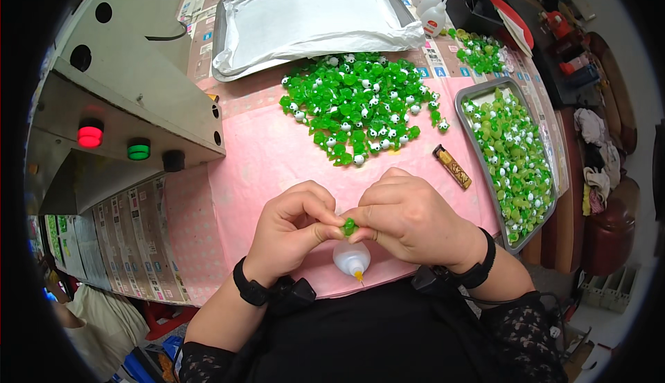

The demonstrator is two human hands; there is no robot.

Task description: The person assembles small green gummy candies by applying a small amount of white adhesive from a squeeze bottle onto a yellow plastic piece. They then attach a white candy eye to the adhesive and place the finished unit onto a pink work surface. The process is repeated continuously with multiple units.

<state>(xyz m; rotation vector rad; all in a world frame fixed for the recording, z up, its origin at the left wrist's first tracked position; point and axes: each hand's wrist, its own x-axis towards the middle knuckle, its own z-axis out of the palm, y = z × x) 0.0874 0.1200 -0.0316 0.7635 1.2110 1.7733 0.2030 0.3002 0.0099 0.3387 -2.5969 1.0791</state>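
My left hand (294,229) and my right hand (410,218) meet at the near part of the pink sheet (256,147). Between their thumbs and forefingers they pinch a small green plastic piece (349,227). Just below it on the sheet lies a white squeeze bottle (352,257), its yellow-based needle tip pointing toward me; my fingers partly cover the bottle's far end. Beyond my hands spreads a heap of small green pieces (360,106), many with white, dark-spotted balls. A patterned lighter (452,167) rests to the right of my right hand.
At right, a grey metal tray (463,116) holds many green and yellowish pieces. A paper-lined tray (220,43) stands behind the heap. A machine with red and green buttons (138,149) occupies the left. White bottles (433,19) and a black box (471,2) stand at back right.
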